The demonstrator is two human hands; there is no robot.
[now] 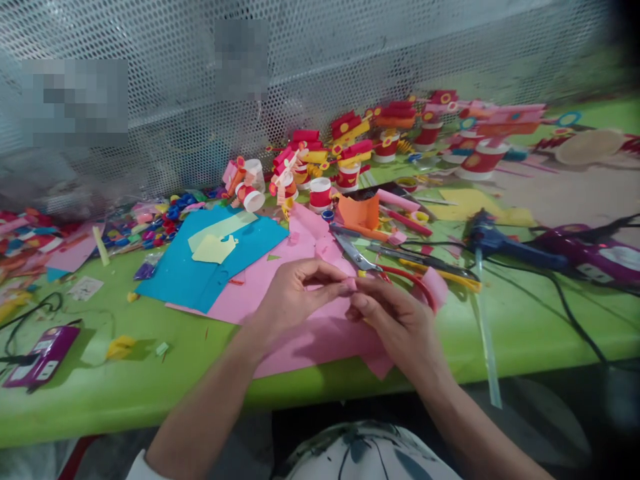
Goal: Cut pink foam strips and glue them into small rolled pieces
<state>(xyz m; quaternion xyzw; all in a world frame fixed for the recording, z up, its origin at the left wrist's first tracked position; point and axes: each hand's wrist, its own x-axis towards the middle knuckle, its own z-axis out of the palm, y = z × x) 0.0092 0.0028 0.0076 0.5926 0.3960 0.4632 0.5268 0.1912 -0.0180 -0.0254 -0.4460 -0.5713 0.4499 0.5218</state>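
Observation:
Both hands meet over a large pink sheet (310, 340) lying on the green table. Between the thumb and forefinger of my left hand (297, 290) is a small pink piece (351, 285), perhaps paper or foam. My right hand (400, 317) pinches the same piece from the other side; its exact shape is mostly hidden by fingertips. Just beyond the fingers lie scissors (357, 253) with red handles, partly behind my right hand. A blue sheet (175, 267) overlaps the pink one on the left, with pale yellow scraps (215, 248) on it.
A blue glue gun (515, 243) lies at the right, its clear glue stick (487, 333) hanging past the table edge. Black cords trail nearby. Red paper cups (320, 193) with paper decorations line the back before a perforated metal panel (310, 73). A purple box (43, 357) sits left.

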